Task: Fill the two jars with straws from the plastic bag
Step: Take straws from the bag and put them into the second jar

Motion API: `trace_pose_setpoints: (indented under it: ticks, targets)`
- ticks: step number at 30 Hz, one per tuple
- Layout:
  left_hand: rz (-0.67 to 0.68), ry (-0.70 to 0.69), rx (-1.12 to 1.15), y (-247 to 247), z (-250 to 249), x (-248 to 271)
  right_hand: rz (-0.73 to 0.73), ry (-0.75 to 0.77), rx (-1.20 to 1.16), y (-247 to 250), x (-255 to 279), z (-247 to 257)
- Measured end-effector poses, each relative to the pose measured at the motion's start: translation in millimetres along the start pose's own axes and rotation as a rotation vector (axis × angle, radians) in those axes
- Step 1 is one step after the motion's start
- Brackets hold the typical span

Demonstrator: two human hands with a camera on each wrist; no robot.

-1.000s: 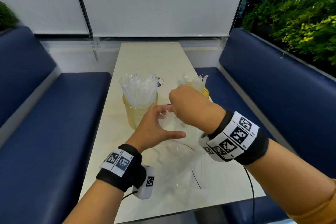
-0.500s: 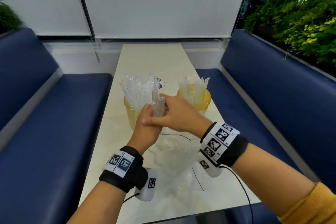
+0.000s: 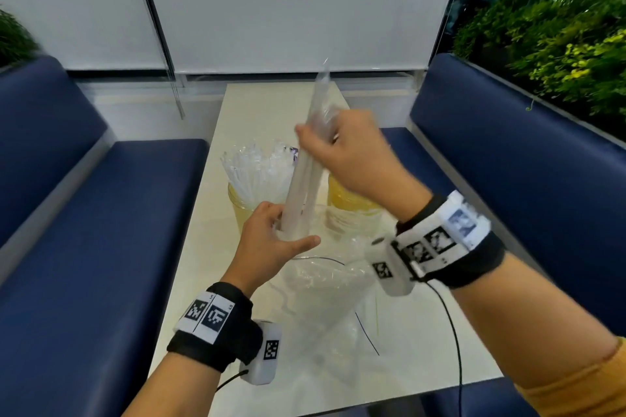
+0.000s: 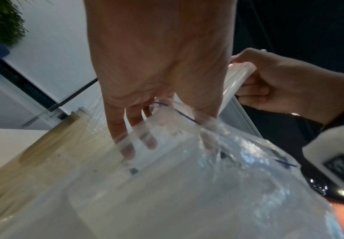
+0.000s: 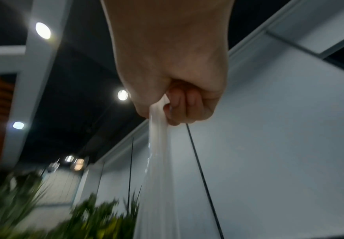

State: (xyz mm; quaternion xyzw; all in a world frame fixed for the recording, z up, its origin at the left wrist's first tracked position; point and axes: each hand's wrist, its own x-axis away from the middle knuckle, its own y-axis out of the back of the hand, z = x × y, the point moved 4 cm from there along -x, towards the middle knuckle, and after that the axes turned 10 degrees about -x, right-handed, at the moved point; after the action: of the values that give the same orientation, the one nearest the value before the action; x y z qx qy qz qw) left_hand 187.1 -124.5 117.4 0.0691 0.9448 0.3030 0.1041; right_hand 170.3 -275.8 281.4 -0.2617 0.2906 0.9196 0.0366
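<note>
The head view is evenly lit and fairly bright, with soft, faint shadows on the table (image 3: pixel 257 112); straight lines bow toward its edges. Motion blur smears the right hand (image 3: pixel 352 159) and the straws (image 3: pixel 305 186) above the table. Both wrist views are dim and grainy. Round ceiling lamps (image 5: pixel 42 30) flare white, and the plants (image 5: pixel 97 221) below them streak with blur

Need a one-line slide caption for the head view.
Right hand lifts a bundle of wrapped straws from the plastic bag held open by the left hand, two jars behind.
</note>
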Motion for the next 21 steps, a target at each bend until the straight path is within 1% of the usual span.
trace_pose_setpoints:
  ticks: [2, 4, 6, 8, 10, 12, 15, 17, 21]
  targets:
    - [0.002, -0.017, 0.01, 3, 0, 1, -0.097, 0.025, -0.061, 36, -19, 7]
    - [-0.012, -0.024, 0.002, 6, -1, 0, -0.204, 0.071, -0.068, 69, -37, 7]
    - [-0.027, -0.021, -0.005, 8, -1, -1, -0.31, 0.103, -0.01, 93, -55, -5]
    - [-0.036, -0.018, -0.003, 9, -1, -3, -0.355, 0.069, 0.11, 101, -67, -27]
    - [-0.03, -0.027, -0.007, 10, -1, -4, -0.331, -0.017, 0.231, 95, -76, -59]
    - [-0.023, -0.039, -0.016, 10, -2, -4, -0.266, -0.109, 0.305, 78, -77, -93]
    - [-0.022, -0.034, -0.026, 13, -3, -5, -0.156, -0.253, 0.328, 48, -66, -141]
    - [-0.024, -0.031, -0.042, 16, -1, -5, -0.113, -0.334, 0.361, 32, -53, -166]
    - [-0.028, -0.015, -0.033, 21, 3, -4, -0.035, -0.453, 0.385, 12, -27, -199]
